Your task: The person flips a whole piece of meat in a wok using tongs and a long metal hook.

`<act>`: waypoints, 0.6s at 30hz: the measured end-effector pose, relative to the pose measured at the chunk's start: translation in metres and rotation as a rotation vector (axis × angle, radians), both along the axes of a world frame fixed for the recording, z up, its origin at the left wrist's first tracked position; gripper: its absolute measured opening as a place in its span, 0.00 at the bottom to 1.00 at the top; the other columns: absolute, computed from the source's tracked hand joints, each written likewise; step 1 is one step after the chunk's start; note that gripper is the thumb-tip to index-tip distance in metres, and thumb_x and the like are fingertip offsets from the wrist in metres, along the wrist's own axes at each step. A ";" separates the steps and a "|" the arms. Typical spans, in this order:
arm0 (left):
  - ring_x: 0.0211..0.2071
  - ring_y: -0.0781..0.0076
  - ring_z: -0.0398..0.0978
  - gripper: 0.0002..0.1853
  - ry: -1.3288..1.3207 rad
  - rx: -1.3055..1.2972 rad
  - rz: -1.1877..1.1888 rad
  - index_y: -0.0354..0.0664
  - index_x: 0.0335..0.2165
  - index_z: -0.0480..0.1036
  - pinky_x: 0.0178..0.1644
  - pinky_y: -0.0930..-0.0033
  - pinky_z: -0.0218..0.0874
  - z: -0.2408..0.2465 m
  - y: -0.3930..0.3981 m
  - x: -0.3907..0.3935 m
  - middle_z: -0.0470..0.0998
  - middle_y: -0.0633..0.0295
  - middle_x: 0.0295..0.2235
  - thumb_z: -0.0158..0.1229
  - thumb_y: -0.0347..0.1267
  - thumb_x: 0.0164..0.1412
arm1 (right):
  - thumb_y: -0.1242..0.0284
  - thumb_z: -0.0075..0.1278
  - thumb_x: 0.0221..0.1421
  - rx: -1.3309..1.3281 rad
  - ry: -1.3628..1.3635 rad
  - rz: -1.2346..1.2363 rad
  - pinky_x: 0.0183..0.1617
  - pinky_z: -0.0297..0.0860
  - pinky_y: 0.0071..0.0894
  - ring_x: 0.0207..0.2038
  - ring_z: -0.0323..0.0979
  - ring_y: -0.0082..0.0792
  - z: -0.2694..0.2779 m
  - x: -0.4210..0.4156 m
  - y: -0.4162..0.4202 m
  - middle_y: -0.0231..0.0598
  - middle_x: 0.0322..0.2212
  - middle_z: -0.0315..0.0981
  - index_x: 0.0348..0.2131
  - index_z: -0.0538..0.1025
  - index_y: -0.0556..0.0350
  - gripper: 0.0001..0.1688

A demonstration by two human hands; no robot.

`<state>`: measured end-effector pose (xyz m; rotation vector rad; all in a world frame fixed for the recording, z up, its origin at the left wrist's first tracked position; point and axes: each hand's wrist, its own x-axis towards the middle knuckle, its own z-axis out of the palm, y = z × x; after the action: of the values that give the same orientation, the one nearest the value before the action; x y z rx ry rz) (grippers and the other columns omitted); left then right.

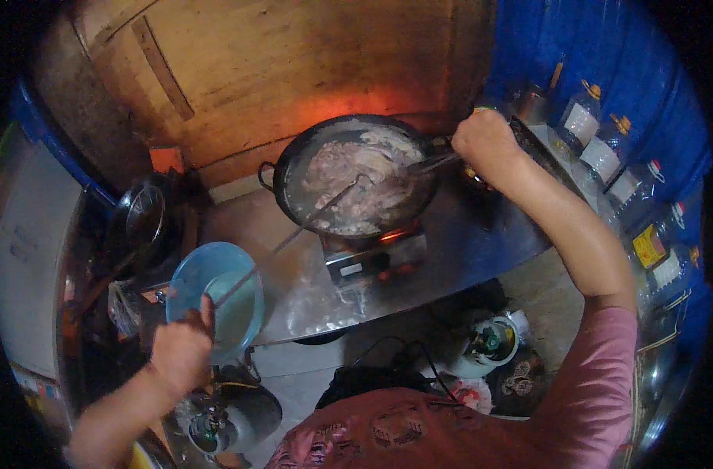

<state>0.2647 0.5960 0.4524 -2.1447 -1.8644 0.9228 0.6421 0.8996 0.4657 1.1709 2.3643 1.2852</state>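
Note:
My left hand grips a long thin-handled metal utensil. It slants over the counter, and its tip rests among the food in a black wok. Pale, greyish-pink meat-like pieces lie in cloudy liquid there. At the wok's right rim, my right hand is closed around the handle of a second dark utensil, whose working end is blurred against the food. The wok sits on a lit gas stove with an orange glow beneath. Below the left-hand utensil stands a translucent blue plastic basin.
Wooden boarding rises behind the metal counter. Several plastic bottles line the blue wall at right. A lidded pan is at left. Gas cylinders stand below the counter on the right and at lower left.

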 end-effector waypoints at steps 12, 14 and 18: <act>0.24 0.65 0.75 0.27 0.199 0.272 -0.198 0.33 0.50 0.66 0.24 0.69 0.67 0.055 0.035 0.017 0.72 0.56 0.25 0.53 0.24 0.47 | 0.73 0.57 0.32 -0.142 -0.063 0.290 0.29 0.69 0.32 0.28 0.76 0.33 0.002 -0.014 0.049 0.32 0.20 0.76 0.19 0.79 0.45 0.05; 0.26 0.64 0.75 0.28 0.197 0.279 -0.217 0.33 0.50 0.66 0.26 0.68 0.67 0.054 0.036 0.016 0.72 0.55 0.26 0.53 0.25 0.47 | 0.73 0.57 0.32 -0.101 -0.062 0.370 0.29 0.70 0.31 0.28 0.76 0.33 -0.002 -0.012 0.058 0.32 0.20 0.76 0.19 0.79 0.45 0.05; 0.30 0.62 0.74 0.28 0.179 0.232 -0.156 0.32 0.50 0.67 0.32 0.65 0.68 0.052 0.036 0.011 0.72 0.52 0.27 0.53 0.25 0.47 | 0.73 0.54 0.35 -0.193 -0.073 0.293 0.28 0.70 0.32 0.29 0.77 0.33 0.003 -0.025 0.066 0.33 0.20 0.76 0.20 0.80 0.47 0.04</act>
<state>0.2762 0.6318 0.5047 -1.9673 -1.6073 0.7929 0.6171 0.9655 0.4687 0.7305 2.6064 1.1237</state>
